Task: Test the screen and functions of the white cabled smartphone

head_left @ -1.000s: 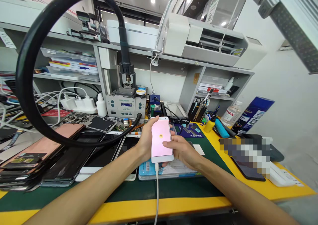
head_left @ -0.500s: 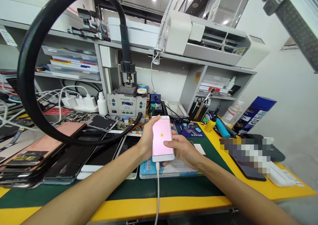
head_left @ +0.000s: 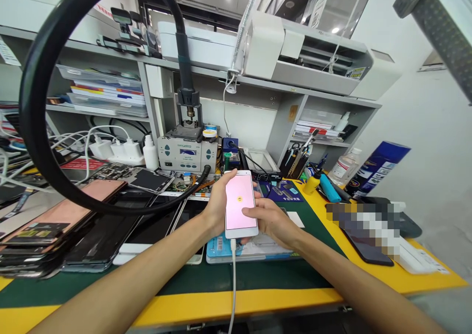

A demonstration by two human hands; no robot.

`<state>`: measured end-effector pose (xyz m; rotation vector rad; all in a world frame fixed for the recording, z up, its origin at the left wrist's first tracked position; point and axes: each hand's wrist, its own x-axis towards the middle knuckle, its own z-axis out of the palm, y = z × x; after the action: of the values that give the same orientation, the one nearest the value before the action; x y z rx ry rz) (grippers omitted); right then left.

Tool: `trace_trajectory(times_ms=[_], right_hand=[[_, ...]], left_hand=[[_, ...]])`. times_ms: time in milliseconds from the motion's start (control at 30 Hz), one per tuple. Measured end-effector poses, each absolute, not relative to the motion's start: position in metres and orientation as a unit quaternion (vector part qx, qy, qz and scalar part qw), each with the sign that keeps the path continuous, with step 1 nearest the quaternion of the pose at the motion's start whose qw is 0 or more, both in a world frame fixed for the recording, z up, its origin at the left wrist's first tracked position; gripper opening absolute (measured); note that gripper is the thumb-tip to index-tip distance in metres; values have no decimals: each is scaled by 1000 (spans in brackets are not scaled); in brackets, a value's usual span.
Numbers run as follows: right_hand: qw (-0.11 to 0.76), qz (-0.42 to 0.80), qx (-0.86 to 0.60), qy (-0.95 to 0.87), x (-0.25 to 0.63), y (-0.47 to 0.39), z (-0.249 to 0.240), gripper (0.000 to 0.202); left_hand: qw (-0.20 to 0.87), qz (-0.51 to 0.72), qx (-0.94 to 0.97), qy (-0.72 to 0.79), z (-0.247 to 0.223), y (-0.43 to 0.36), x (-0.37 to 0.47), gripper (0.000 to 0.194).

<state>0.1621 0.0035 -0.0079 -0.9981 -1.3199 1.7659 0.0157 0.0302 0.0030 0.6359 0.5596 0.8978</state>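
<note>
A white smartphone [head_left: 239,211] with a lit pink screen and a small yellow icon is held upright between both hands. My left hand [head_left: 217,201] grips its left side, thumb along the top left edge. Around the right side my right hand [head_left: 271,221] is closed, its thumb over the lower right of the screen; its other fingers are partly hidden behind the phone. A white cable [head_left: 233,280] runs from the phone's bottom edge down past the table front. Beneath the hands lies a blue and clear flat package [head_left: 217,255] on the green mat [head_left: 258,280].
Stacked phone parts [head_left: 81,201] cover the left side. A hot-air station [head_left: 186,154] stands behind, its thick black hose [head_left: 27,103] looping at left. At right are a yellow bottle [head_left: 312,182], a dark phone [head_left: 365,240] and a blue can [head_left: 381,169]. A lamp [head_left: 442,39] hangs upper right.
Both hands hold the phone as before, with the right thumb still at the screen. The view has shifted very slightly.
</note>
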Motion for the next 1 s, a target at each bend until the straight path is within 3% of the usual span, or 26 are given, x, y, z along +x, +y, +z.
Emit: trace_trajectory(times_ms=[1000], right_hand=[[355, 680, -385, -513, 164, 3, -10, 34]], left_hand=[[822, 422, 290, 249, 0, 31, 14, 55]])
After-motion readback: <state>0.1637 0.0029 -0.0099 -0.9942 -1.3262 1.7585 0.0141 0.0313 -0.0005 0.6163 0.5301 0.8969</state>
